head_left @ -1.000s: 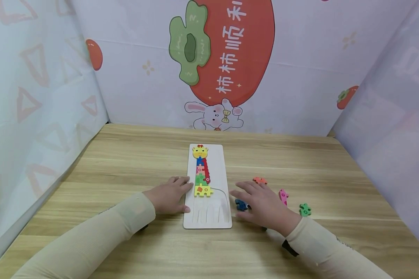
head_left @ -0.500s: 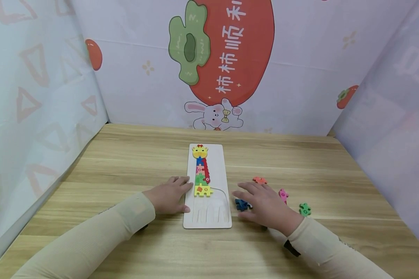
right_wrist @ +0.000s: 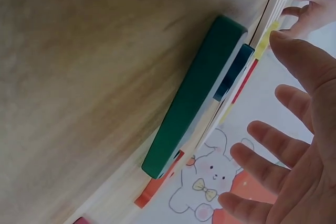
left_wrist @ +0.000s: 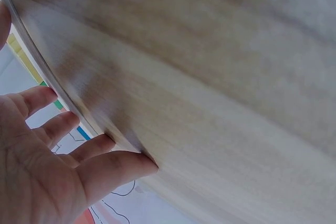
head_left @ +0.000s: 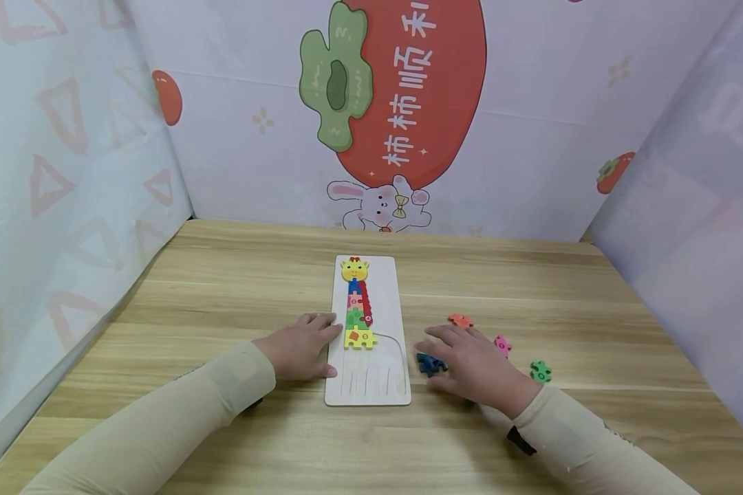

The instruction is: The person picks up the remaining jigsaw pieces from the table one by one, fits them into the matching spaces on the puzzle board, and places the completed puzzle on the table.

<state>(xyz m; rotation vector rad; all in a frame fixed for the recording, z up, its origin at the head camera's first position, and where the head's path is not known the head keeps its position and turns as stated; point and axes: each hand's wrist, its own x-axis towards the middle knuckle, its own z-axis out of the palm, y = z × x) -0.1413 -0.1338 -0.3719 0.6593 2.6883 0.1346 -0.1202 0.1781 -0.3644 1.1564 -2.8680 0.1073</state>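
Note:
A white puzzle board (head_left: 380, 289) lies upright in front of me. On it are the giraffe's yellow head (head_left: 355, 269), several neck pieces and a yellow piece (head_left: 360, 338) below them. My left hand (head_left: 303, 346) rests at the board's left edge, fingertips touching it and the table. My right hand (head_left: 475, 364) hovers right of the board with fingers spread, holding nothing. Beside its fingertips lies a dark blue puzzle piece (head_left: 431, 364). In the right wrist view a long dark green piece (right_wrist: 194, 98) is close to the open palm; the head view hides it under the hand.
Loose on the table to the right are an orange piece (head_left: 461, 320), a pink piece (head_left: 502, 346) and a light green piece (head_left: 541, 372). Bare grooves (head_left: 371, 378) mark the board's lower part. A printed cloth wall (head_left: 532, 137) stands behind the wooden table (head_left: 254, 275).
My right hand has drifted slightly right, away from the board, showing more of the dark blue piece. The left hand and the board have stayed where they were.

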